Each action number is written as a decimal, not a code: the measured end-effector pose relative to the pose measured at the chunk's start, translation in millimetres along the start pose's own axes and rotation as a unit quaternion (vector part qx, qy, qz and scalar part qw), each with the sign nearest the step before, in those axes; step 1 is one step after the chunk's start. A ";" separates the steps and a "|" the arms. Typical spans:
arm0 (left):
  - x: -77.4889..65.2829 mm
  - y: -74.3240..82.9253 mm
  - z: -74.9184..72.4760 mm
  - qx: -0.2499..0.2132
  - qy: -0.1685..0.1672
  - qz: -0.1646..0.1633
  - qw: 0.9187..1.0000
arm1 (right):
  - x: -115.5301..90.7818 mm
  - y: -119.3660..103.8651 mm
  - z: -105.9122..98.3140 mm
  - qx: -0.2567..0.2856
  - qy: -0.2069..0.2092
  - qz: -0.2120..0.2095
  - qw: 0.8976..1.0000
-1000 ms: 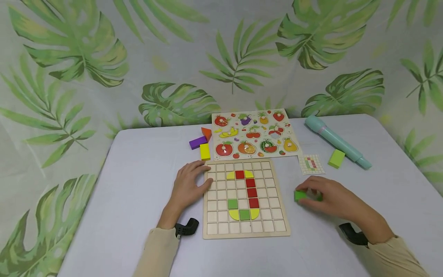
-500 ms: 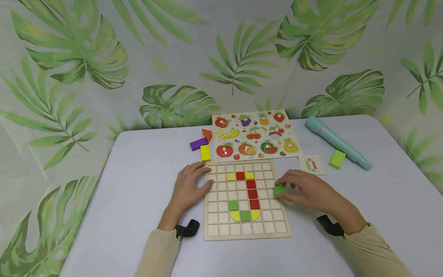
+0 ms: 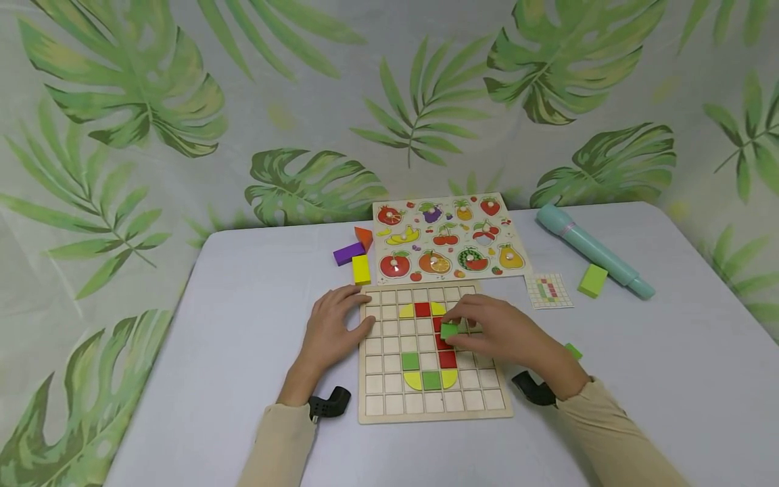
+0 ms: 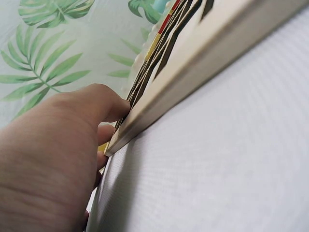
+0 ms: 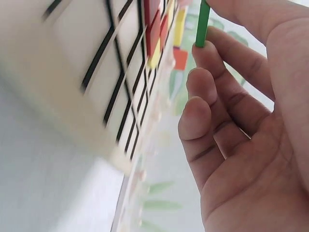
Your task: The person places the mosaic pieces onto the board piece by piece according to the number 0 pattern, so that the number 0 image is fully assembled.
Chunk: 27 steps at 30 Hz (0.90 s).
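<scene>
My right hand [image 3: 502, 331] pinches a small green square tile [image 3: 449, 331] between thumb and fingertips. In the right wrist view, that green tile [image 5: 203, 26] stands edge-on, above the board's surface. The hand is over the right half of a wooden grid board [image 3: 435, 419], and the held tile partly covers the column of red squares [image 3: 447, 359]. My left hand [image 3: 331, 328] rests on the board's left edge, thumb and a fingertip on the rim. Yellow quarter-round pieces [image 3: 412, 380], green squares [image 3: 410, 361] and red squares sit in the grid cells.
Behind the board lies a fruit puzzle [image 3: 450, 238]. A yellow block [image 3: 362, 270], purple block [image 3: 349, 254] and orange triangle [image 3: 364, 237] lie left of it. To the right are a pattern card [image 3: 550, 291], light green block [image 3: 592, 280], teal tube [image 3: 593, 250] and another green piece [image 3: 573, 351].
My right hand has carried the green tile leftward from the table to above the red column on the board. The left hand stays at the board's edge.
</scene>
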<state>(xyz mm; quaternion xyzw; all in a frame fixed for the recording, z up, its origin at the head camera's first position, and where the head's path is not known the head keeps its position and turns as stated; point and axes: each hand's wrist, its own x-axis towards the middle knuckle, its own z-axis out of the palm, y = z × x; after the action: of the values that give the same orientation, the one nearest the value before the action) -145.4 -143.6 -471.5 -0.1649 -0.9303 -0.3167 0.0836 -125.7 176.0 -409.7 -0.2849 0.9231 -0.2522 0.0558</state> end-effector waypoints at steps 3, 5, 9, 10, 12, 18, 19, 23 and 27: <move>-0.1 -0.5 -0.1 0.002 -0.001 0.000 1.000 | 6.9 -7.1 5.5 0.001 -0.005 -0.003 1.000; -0.2 -0.7 -0.3 0.001 0.000 0.001 1.000 | 11.2 -11.1 9.1 0.000 -0.006 -0.009 1.000; -0.8 -0.2 -1.2 -0.002 0.001 0.000 1.000 | 19.8 -19.3 16.2 0.000 -0.014 -0.012 1.000; -1.1 0.0 -1.5 -0.003 0.001 0.000 1.000 | 22.0 -21.3 18.1 -0.001 -0.016 -0.012 1.000; -1.3 0.2 -1.8 -0.004 -0.001 -0.003 1.000 | 26.3 -25.1 21.7 0.000 -0.022 -0.011 1.000; -1.4 -0.1 -0.9 -0.002 -0.003 -0.003 1.000 | 36.2 -31.4 32.8 0.001 -0.038 -0.021 0.999; -1.4 -0.1 -0.7 -0.003 -0.002 -0.003 1.000 | 37.1 -32.3 34.1 0.002 -0.041 -0.023 0.999; -1.1 0.2 -0.7 -0.003 -0.001 -0.002 1.000 | 39.0 -33.8 38.6 -0.005 -0.047 -0.031 0.998; -0.4 0.4 -0.6 -0.001 -0.004 -0.005 1.000 | 39.7 -33.3 41.3 -0.012 -0.048 -0.028 0.998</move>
<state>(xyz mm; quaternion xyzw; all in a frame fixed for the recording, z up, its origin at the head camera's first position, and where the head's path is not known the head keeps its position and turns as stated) -144.8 -143.8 -470.9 -0.1617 -0.9313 -0.3169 0.0784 -131.9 112.4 -427.2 -0.3225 0.9141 -0.2290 0.0894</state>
